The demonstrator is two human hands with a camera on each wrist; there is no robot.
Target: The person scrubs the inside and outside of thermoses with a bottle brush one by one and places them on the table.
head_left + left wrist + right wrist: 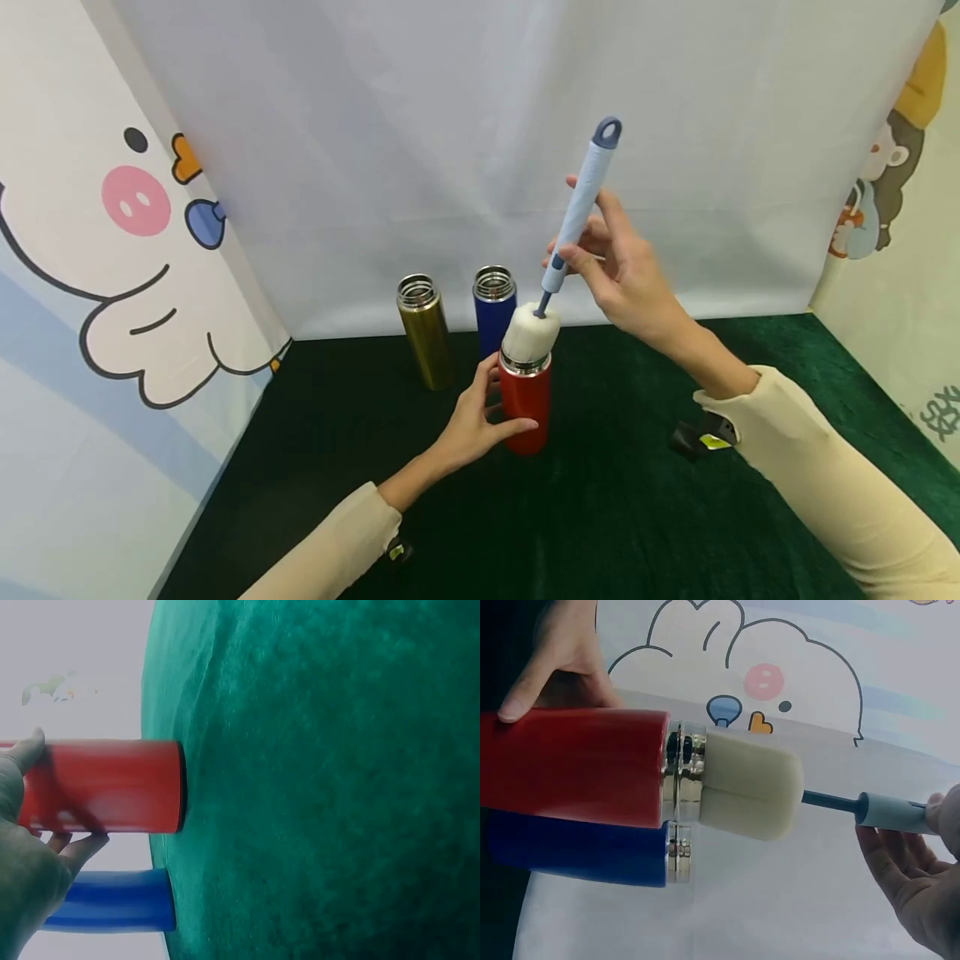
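Note:
My left hand holds the red bottle round its side, thumb in front and fingers behind. The bottle stands upright on the dark green cloth, its lid off. Between thumb and fingers, my right hand grips the light blue handle of a bottle brush, which slants up to a looped end. Its white sponge head sits right at the red bottle's steel mouth, most of it above the rim. In the right wrist view the sponge head meets the metal neck.
Behind the red bottle stands a blue bottle, with a gold bottle to its left; both are lidless. Green cloth covers the table. A pale curtain hangs at the back, and cartoon-printed panels flank the sides.

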